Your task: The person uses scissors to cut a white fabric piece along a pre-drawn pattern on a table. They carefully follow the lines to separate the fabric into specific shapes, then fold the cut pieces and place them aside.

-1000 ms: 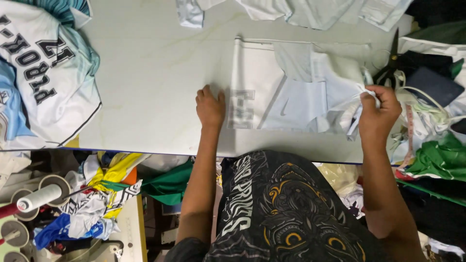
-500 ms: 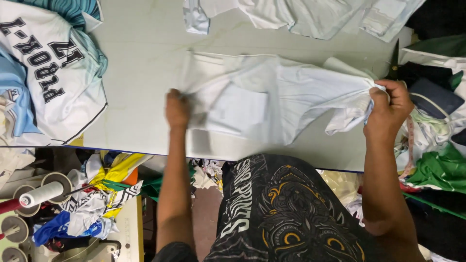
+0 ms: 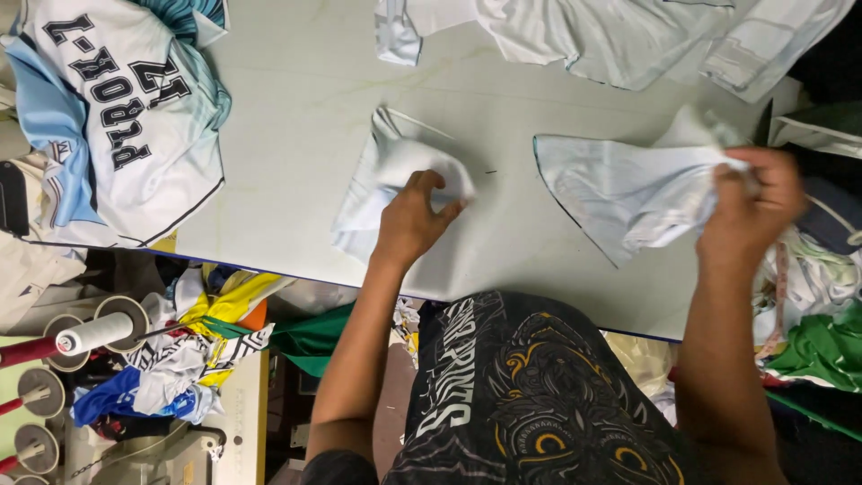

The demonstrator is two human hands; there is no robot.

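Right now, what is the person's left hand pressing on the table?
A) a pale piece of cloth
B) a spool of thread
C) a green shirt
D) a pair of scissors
A: the left hand has its grip on a pale piece of cloth lying on the table, while the right hand holds a second pale piece apart from it.

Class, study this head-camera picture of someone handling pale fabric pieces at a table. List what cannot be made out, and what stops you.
1. Right hand: motion-blurred, so its grip on the pale blue fabric piece is unclear.
2. Small white fabric piece: partly covered by the left hand.
3. White garments: cut off by the top edge.
4. Lettered jersey: cut off at the left and top edges.
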